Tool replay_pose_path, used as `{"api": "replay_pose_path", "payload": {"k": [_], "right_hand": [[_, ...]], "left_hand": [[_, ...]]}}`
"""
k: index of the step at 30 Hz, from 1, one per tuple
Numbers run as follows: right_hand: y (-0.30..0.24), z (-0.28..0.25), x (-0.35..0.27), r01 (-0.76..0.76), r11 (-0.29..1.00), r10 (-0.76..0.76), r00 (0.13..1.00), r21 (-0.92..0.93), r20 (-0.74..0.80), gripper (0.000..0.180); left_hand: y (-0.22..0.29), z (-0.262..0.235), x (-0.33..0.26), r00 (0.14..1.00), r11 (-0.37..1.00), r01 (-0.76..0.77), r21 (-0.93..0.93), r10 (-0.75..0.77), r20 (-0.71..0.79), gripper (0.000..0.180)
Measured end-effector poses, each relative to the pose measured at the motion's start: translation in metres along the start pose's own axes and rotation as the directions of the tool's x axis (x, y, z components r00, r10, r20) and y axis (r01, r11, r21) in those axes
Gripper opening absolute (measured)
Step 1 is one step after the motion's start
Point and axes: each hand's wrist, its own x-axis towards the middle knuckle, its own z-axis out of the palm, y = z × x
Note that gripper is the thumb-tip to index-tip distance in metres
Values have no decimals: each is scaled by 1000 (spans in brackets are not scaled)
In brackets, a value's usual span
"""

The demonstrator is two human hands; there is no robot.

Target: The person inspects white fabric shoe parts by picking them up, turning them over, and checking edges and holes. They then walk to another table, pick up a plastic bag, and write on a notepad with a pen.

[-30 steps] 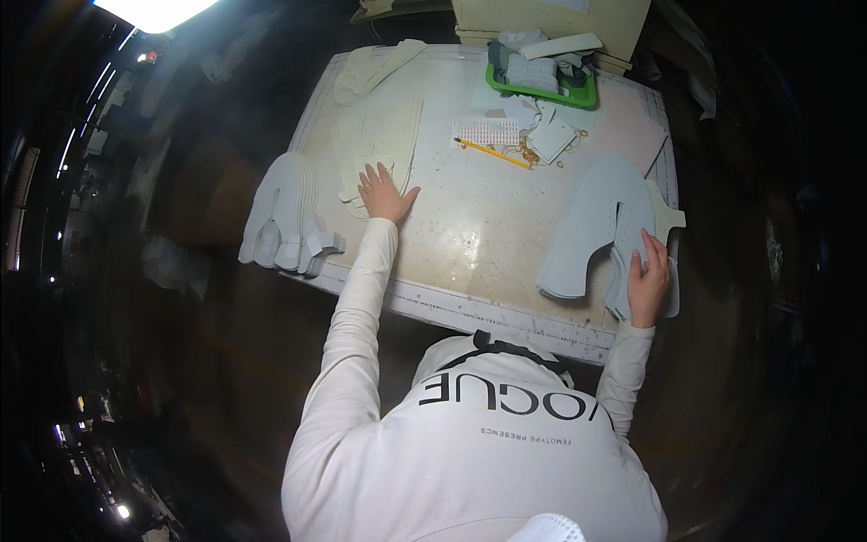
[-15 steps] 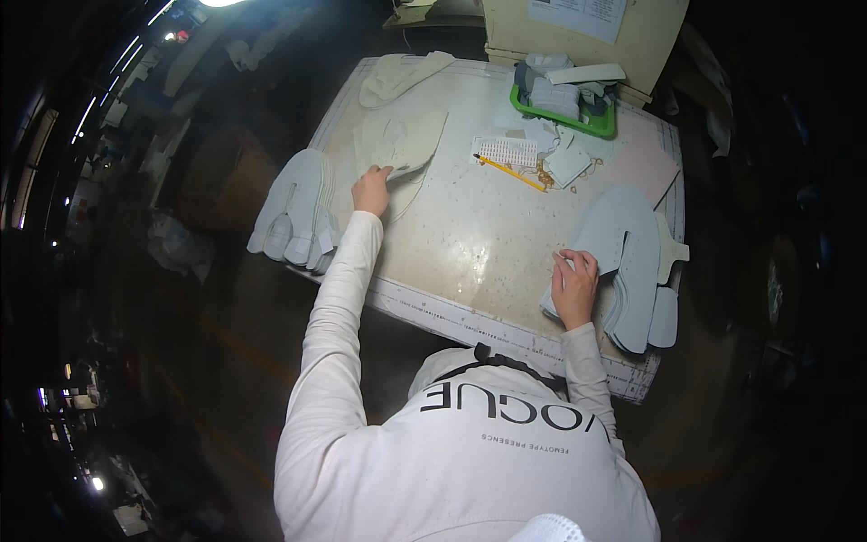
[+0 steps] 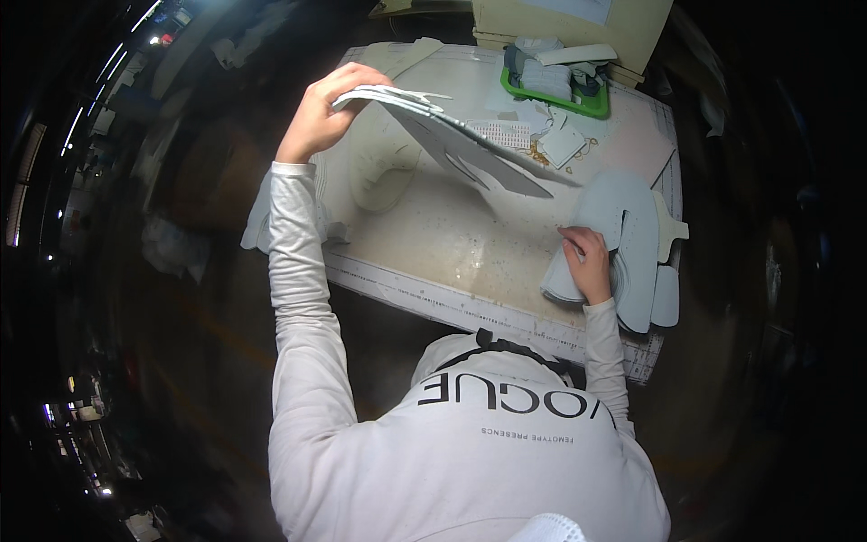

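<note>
Raised above the far left of the table, my left hand (image 3: pixel 327 107) grips the edge of a thin stack of cut, curved shoe-upper-like pieces (image 3: pixel 461 149). They hang tilted down to the right, pale on top and grey beneath. Below them, a cream cut piece (image 3: pixel 384 176) lies on the table. My right hand (image 3: pixel 589 262) has its fingers curled together at the left part of a light-blue stack of similar U-shaped pieces (image 3: pixel 639 217). What its fingertips hold, if anything, is hidden. Another pale-blue stack (image 3: pixel 256 221) at the left edge is partly covered by my left forearm.
A green tray (image 3: pixel 591 108) full of rolled fabric stands at the far right. Near it lie a printed card (image 3: pixel 501 134), white scraps (image 3: pixel 562 144) and rubber bands (image 3: pixel 539 155). A pink sheet (image 3: pixel 639 144) lies behind the right stack. A cream cabinet (image 3: pixel 632 27) borders the far edge.
My left hand has lifted the stack of pieces up off the table and moved up and left. The hanging pieces now hide the yellow pencil. My right hand has shifted slightly, its fingers more curled.
</note>
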Motion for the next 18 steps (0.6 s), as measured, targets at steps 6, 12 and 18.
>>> {"api": "replay_pose_path", "payload": {"k": [6, 12, 18], "right_hand": [[5, -18, 10, -139, 987, 143, 989, 80, -42, 19], [-13, 0, 29, -152, 981, 141, 985, 123, 98, 18], [-38, 90, 71, 76, 997, -73, 925, 7, 372, 23]], "left_hand": [[-43, 61, -60, 984, 917, 170, -361, -175, 19, 22], [-78, 147, -143, 756, 736, 635, -234, -654, -8, 19], [-56, 213, -166, 616, 620, 780, -92, -785, -62, 21]]}}
